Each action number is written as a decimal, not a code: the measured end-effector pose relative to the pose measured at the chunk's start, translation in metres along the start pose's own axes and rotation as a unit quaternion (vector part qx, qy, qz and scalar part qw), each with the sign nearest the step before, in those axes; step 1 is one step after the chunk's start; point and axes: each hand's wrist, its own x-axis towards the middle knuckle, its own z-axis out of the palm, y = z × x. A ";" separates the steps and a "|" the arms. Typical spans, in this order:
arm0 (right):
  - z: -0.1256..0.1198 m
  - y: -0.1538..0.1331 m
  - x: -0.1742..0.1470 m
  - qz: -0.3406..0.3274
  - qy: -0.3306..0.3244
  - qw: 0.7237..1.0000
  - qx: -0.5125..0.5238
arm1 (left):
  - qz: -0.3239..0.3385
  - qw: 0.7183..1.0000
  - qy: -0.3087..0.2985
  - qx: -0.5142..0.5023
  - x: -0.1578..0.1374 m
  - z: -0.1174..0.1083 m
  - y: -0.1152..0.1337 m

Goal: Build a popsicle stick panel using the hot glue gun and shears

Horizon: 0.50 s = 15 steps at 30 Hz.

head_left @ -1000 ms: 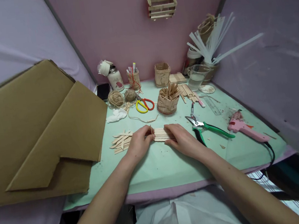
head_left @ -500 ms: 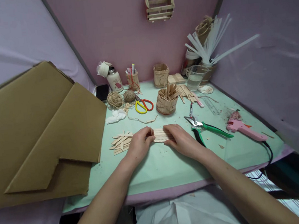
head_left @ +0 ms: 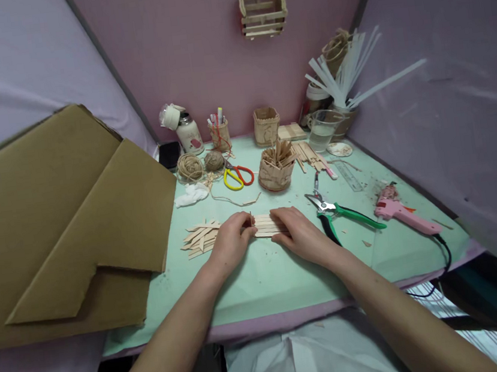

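Observation:
A row of flat wooden craft sticks (head_left: 263,226) lies side by side on the table between my hands. My left hand (head_left: 231,236) is closed at the row's left end, its thumb and fingertips pinching a thin stick that stands on edge across the row; most of that stick is hidden. At the right end, my right hand (head_left: 298,231) grips the row between thumb and fingers, covering the stick ends. Beside my left hand spreads a loose pile of cut craft sticks (head_left: 200,238).
Green-handled pruning shears (head_left: 337,210) and a pink glue gun (head_left: 404,215) lie to the right. Behind the row stand a stick-filled wooden holder (head_left: 276,173), scissors (head_left: 238,176) and twine balls (head_left: 190,167). Large cardboard (head_left: 76,225) covers the left. A cup of water (head_left: 322,131) stands back right.
Both hands hold nearly the same pose on the craft sticks. The whole view has shifted very slightly.

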 end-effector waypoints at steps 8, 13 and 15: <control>-0.001 -0.001 0.000 -0.008 0.005 1.000 -0.011 | 0.003 1.000 0.003 -0.004 0.000 0.000 -0.003; 0.000 0.000 0.000 -0.013 0.006 1.000 -0.015 | 0.011 1.000 -0.001 -0.005 0.000 0.000 -0.005; 0.000 0.001 -0.001 -0.012 0.008 1.000 -0.016 | 0.012 1.000 -0.002 0.002 0.000 0.000 -0.005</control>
